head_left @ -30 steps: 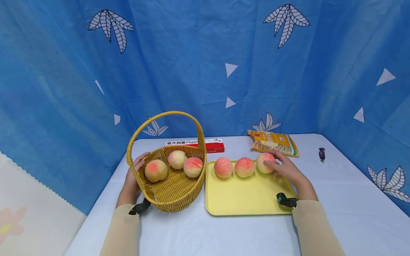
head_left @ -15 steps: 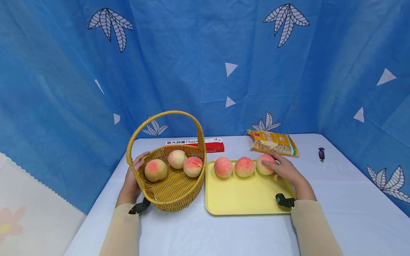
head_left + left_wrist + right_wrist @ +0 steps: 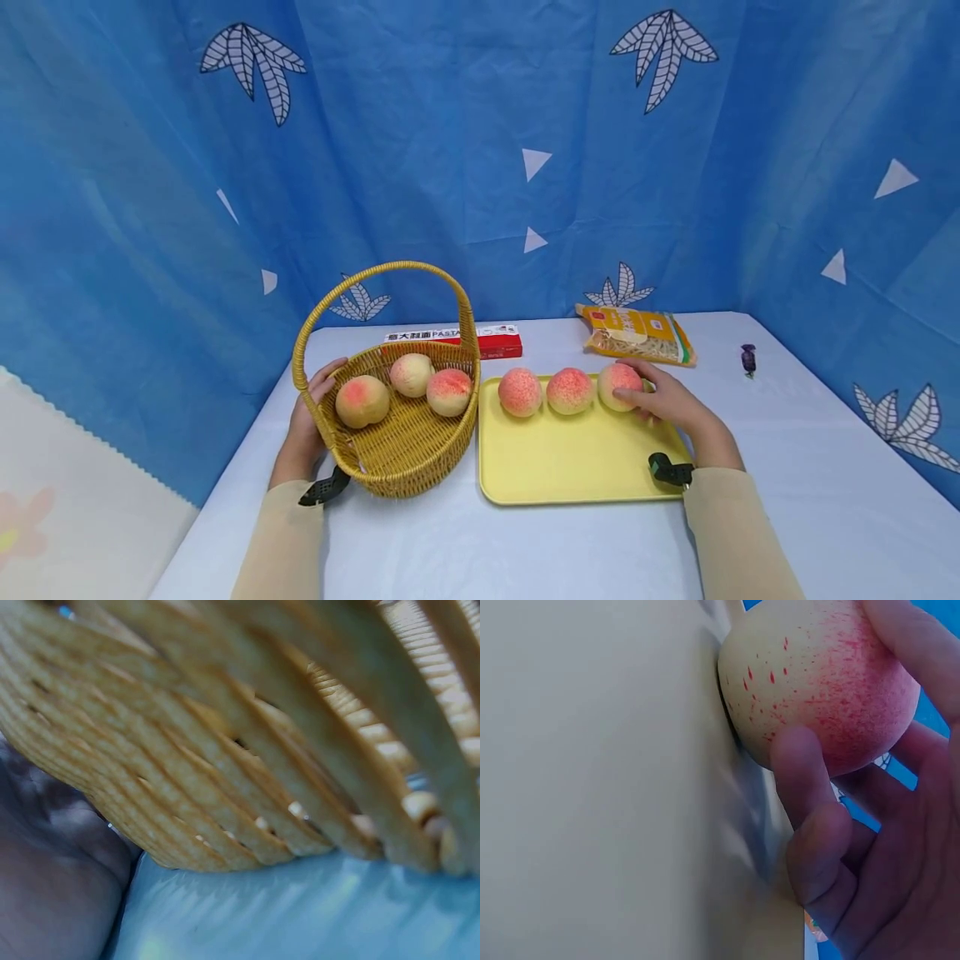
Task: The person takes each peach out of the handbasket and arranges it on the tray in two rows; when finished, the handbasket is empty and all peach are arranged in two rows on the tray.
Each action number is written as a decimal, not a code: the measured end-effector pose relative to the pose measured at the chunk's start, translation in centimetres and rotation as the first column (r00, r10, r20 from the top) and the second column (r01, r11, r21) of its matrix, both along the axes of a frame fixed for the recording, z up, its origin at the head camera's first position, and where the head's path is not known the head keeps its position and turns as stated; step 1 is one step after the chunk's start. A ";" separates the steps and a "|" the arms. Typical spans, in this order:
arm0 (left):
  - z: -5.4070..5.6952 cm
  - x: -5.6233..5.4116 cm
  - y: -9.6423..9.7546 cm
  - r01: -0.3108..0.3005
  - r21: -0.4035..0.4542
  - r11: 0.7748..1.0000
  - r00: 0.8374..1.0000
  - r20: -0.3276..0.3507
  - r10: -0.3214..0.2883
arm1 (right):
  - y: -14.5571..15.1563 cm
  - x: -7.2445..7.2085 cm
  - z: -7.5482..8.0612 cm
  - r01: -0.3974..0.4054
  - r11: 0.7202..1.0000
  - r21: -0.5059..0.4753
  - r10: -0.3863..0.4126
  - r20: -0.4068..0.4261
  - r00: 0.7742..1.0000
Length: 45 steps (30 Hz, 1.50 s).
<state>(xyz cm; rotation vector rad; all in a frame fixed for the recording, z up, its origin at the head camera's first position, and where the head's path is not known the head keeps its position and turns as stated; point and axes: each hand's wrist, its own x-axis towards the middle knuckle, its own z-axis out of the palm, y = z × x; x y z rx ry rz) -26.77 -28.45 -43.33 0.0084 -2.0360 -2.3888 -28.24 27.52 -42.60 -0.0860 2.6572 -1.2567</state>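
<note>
My left hand (image 3: 306, 421) lies against the outer left side of a golden wicker basket (image 3: 408, 483), its fingers along the rim beside the tall handle. In the left wrist view the woven wall (image 3: 187, 772) rises close by the palm. Inside the basket are three peaches, one of them a pale yellow-red peach (image 3: 362, 402) near this hand. At the far right corner of a yellow tray (image 3: 570, 467), my right hand (image 3: 671, 404) holds a pink-and-cream peach (image 3: 817, 682) between thumb and fingers. Two more peaches stand left of it, a redder peach (image 3: 520, 392) and a middle peach (image 3: 570, 392).
Behind the basket lies a red-and-white pasta box (image 3: 498, 343), partly hidden. An orange noodle bag (image 3: 637, 337) sits behind the tray's right end. Farther right is a small purple wrapped candy (image 3: 748, 360). A blue patterned curtain (image 3: 450, 167) hangs behind the white table (image 3: 525, 558).
My right hand's fingers have closed a little more on the right-hand peach, which stays at the tray's corner. The left hand and basket keep their place; the head view has shifted slightly.
</note>
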 end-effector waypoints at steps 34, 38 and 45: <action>-1.1 -0.6 -0.4 -0.003 0.038 0.999 1.000 -0.025 0.004 | -2.2 0.4 2.8 0.132 0.991 0.025 -0.110 -0.414 0.904; -1.2 -0.6 -0.4 -0.008 0.023 1.000 1.000 -0.018 0.008 | -2.8 0.4 3.0 0.131 0.991 0.032 -0.105 -0.422 0.901; -0.9 -0.6 -0.3 -0.002 0.058 0.998 1.000 -0.019 0.004 | -4.7 0.5 3.4 0.013 0.998 -0.059 -0.038 -0.452 0.891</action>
